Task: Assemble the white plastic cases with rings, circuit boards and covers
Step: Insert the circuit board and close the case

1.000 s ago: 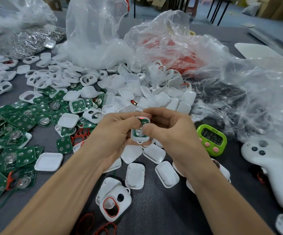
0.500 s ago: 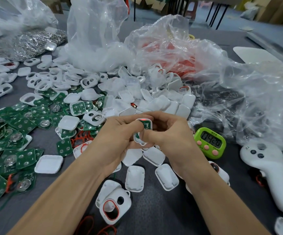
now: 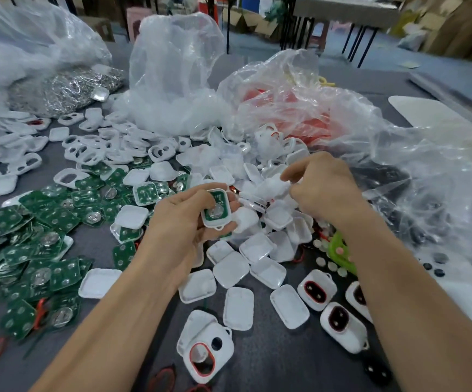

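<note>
My left hand (image 3: 183,219) grips a white plastic case (image 3: 216,209) with a green circuit board seated inside it, face up. My right hand (image 3: 321,185) has moved off to the right and reaches over the heap of white covers (image 3: 257,171); its fingertips pinch a blurred white cover (image 3: 274,183). Loose green circuit boards (image 3: 39,239) lie in a pile at the left. White covers (image 3: 237,306) lie flat on the table below my hands. Finished cases with red rings (image 3: 316,290) sit at the lower right.
Clear plastic bags (image 3: 172,80) pile up at the back and right, one holding red rings (image 3: 285,108). A bag of silver metal parts (image 3: 67,89) lies at the back left. A green timer (image 3: 339,250) and a white controller (image 3: 449,281) sit behind my right forearm on the grey table (image 3: 271,357).
My hands have parted. The right hand let go of the case and moved right to the cover heap. The left hand keeps the case with the board. The camera tilted up.
</note>
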`<move>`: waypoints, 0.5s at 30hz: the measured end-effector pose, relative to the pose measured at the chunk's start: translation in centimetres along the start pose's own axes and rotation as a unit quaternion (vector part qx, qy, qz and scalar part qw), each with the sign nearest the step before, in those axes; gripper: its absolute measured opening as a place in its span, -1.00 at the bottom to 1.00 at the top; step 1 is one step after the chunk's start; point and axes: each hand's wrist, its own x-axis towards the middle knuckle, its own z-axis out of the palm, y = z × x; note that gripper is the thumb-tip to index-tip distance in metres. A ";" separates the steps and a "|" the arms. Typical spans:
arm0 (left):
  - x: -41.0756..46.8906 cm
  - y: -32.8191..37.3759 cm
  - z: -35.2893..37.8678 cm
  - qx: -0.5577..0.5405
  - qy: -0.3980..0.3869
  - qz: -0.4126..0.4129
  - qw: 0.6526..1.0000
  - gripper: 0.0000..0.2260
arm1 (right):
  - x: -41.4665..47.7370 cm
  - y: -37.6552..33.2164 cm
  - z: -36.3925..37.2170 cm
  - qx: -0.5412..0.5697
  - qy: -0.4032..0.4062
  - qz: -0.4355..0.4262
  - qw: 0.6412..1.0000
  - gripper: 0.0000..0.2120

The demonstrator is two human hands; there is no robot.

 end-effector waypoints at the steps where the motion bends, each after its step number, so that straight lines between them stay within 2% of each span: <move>1: 0.1 0.1 -0.1 -0.015 0.014 0.002 1.000 -0.68 | 0.1 -0.2 -0.1 0.001 -0.015 -0.006 1.000 -0.72; 5: 0.8 0.8 -0.5 -0.025 0.070 0.029 0.997 -0.64 | -1.2 -1.1 0.8 0.031 -0.045 -0.104 0.993 -0.83; 7: 0.9 1.0 -0.8 -0.021 0.084 0.038 0.996 -0.69 | -2.1 -2.1 1.6 0.034 -0.076 -0.124 0.989 -0.86; 9: 0.8 1.1 -0.9 -0.022 0.089 0.039 0.995 -0.73 | -2.9 -2.6 2.3 0.043 -0.046 -0.135 0.989 -0.86; 11: 0.9 1.1 -0.9 -0.027 0.093 0.036 0.995 -0.73 | -3.8 -2.5 2.7 0.071 0.021 -0.166 0.983 -0.82; 12: 0.9 1.1 -0.9 -0.030 0.094 0.033 0.995 -0.73 | -4.4 -2.3 2.9 0.071 0.020 -0.176 0.982 -0.78; 15: 0.9 1.4 -0.9 -0.038 0.091 0.034 0.995 -0.71 | -5.6 -1.8 4.2 0.013 -0.053 -0.187 0.981 -0.66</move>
